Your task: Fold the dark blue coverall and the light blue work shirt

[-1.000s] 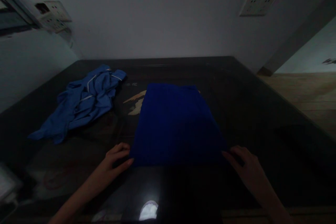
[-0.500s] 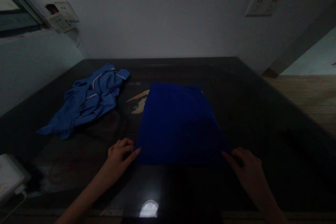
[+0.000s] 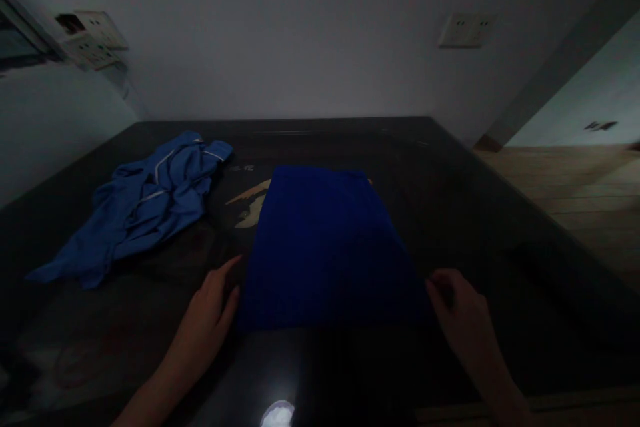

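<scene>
A dark blue cloth lies flat on the black tabletop in front of me, wider at its near edge than at its far edge. Just left of its near left side is my left hand, open, index finger stretched forward and thumb apart from it. My right hand is at the near right edge of the cloth, thumb and index fingertips pinched together there. Darkness hides exactly how much fabric is between those fingertips.
A crumpled lighter blue garment with white piping lies on the left of the black table. Wall sockets and a plugged-in power strip sit above it. Wooden floor shows beyond the right edge.
My left hand has let go of the cloth's near left corner and opened beside it. My right hand has shifted slightly up along the right edge. The view has turned a little right.
</scene>
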Demonstrator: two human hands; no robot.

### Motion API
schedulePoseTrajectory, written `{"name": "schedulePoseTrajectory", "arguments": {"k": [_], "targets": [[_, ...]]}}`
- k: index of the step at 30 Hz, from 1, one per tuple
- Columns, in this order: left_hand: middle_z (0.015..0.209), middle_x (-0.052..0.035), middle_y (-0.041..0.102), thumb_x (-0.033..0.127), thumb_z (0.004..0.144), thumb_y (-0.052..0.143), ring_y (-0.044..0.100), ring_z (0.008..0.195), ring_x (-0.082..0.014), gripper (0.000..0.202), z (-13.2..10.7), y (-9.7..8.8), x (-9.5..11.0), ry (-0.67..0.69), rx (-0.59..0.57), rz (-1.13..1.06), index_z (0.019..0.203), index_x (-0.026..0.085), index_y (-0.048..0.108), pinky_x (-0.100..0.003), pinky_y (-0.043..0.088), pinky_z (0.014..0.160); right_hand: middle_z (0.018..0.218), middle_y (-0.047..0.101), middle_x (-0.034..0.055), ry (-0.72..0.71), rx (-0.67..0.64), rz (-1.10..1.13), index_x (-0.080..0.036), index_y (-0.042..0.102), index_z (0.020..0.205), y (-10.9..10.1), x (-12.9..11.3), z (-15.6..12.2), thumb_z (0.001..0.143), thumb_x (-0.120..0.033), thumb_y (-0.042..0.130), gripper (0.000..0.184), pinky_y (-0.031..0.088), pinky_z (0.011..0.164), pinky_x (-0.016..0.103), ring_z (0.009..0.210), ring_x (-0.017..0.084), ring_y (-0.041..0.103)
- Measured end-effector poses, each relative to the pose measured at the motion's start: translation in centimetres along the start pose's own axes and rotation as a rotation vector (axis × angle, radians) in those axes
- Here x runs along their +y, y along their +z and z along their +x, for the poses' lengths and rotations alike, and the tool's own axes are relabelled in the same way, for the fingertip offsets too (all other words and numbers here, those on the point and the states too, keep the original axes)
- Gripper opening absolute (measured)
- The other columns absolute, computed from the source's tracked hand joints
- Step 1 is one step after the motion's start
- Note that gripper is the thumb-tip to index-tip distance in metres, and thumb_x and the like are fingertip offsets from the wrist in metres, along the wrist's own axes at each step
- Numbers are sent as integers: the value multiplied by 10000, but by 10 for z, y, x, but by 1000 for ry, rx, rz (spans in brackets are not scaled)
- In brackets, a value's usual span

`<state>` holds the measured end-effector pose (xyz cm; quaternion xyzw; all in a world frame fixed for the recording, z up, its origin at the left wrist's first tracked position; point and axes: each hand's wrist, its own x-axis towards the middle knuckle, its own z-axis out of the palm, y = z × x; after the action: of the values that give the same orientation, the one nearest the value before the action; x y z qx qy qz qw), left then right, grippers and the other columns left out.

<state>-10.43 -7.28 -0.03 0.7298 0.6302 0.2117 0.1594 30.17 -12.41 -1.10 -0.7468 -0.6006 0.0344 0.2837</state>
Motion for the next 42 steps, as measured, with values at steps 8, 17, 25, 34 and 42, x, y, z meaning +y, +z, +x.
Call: {"name": "schedulePoseTrajectory", "arguments": {"k": [8, 17, 25, 34, 42], "targets": [[1386, -60, 478, 289, 960, 346, 412, 1294, -241, 380, 43, -12, 61, 560, -73, 167, 1297, 258, 521, -463, 324, 1092, 1338, 512, 126, -407, -75, 81, -188, 499, 1297, -3, -73, 43, 966, -414, 371, 422, 377, 1052, 422, 1261, 236, 448], [1536, -19, 289, 372, 958, 406, 250, 1410, -270, 522, 72, 33, 49, 657, -158, 349, 1460, 366, 266, -526, 291, 1104, 1531, 286, 83, -493, -381, -44, -248, 383, 1433, 51, -62, 79, 944, -543, 348, 572, 250, 1131, 517, 1412, 255, 235], [1541, -12, 274, 349, 950, 426, 279, 1401, -247, 540, 72, 40, 45, 667, -98, 379, 1463, 364, 257, -497, 276, 1122, 1556, 209, 37, -490, -394, -53, -332, 299, 1462, 58, -53, 82, 920, -562, 397, 597, 231, 1128, 545, 1420, 269, 199], [1415, -60, 481, 260, 951, 413, 422, 1317, -240, 405, 69, 23, 54, 690, -136, 246, 1350, 270, 484, -520, 319, 1107, 1410, 483, 99, -496, -207, 26, -224, 549, 1300, 42, -81, 114, 938, -512, 391, 489, 310, 1101, 487, 1362, 265, 342], [1519, -31, 325, 410, 949, 430, 267, 1401, -291, 517, 63, 20, 61, 772, -286, 248, 1448, 354, 305, -602, 240, 1109, 1499, 344, 145, -418, -220, -182, -169, 434, 1406, 105, -111, 202, 950, -517, 349, 579, 216, 1114, 540, 1403, 338, 228]]}}
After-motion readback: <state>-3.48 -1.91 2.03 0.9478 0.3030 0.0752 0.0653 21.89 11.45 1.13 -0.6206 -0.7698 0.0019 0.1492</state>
